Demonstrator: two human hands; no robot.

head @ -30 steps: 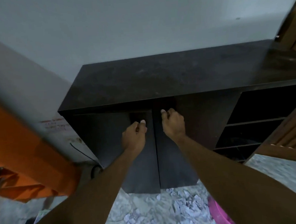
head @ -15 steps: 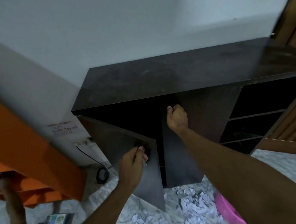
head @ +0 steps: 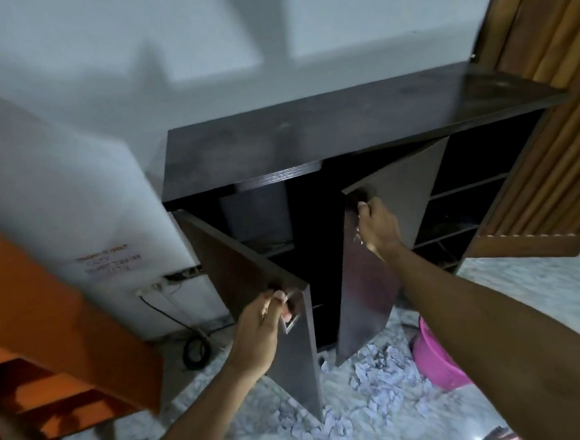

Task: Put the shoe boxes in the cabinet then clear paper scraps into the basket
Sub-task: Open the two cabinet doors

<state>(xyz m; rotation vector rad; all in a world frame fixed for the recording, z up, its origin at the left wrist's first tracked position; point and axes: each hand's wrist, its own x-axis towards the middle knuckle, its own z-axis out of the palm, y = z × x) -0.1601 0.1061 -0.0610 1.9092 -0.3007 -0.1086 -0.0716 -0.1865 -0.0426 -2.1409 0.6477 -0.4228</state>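
We stand opening the dark cabinet (head: 344, 137) at twelve o'clock, left hand (head: 258, 328) and right hand (head: 376, 225) each clamped on a door handle; next, fetching shoe boxes, none clearly visible.

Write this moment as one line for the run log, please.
phase: opening cabinet | left hand: grips left door handle | right hand: grips right door handle | paper scraps: on floor

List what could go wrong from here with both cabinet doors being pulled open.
1. The left door, gripped at its handle by the left hand, hangs over the paper scraps; swinging wider, its lower edge may drag and scatter them.
2. The right door, held by the right hand, may knock the pink basket beside it.
3. Loose scraps underfoot could be slippery.
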